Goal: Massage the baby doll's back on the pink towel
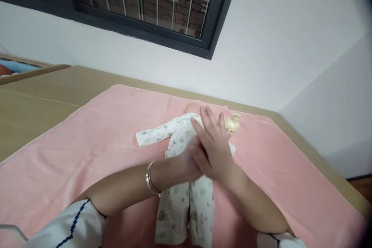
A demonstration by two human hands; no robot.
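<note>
My right hand point(215, 149) is open with its fingers stretched out and its back toward me. Its palm lies against my left hand point(188, 162), which is blurred and wears a silver bangle point(149, 178) on the wrist. The left fingers are mostly hidden behind the right hand. Nothing held shows between the two. Below them a white printed baby outfit point(176, 201) lies spread out, one sleeve stretched to the left. A rounded skin-coloured head point(192, 108), partly covered, shows at its collar. Just beyond my right fingers stands a pale yellow pump bottle point(232, 124).
Under the outfit a pink blanket point(107, 124) covers much of a wooden surface point(43, 112). A white wall point(261, 46) rises behind it, with a dark-framed barred window point(162, 4) above. A wooden rail point(35, 73) runs at the far left.
</note>
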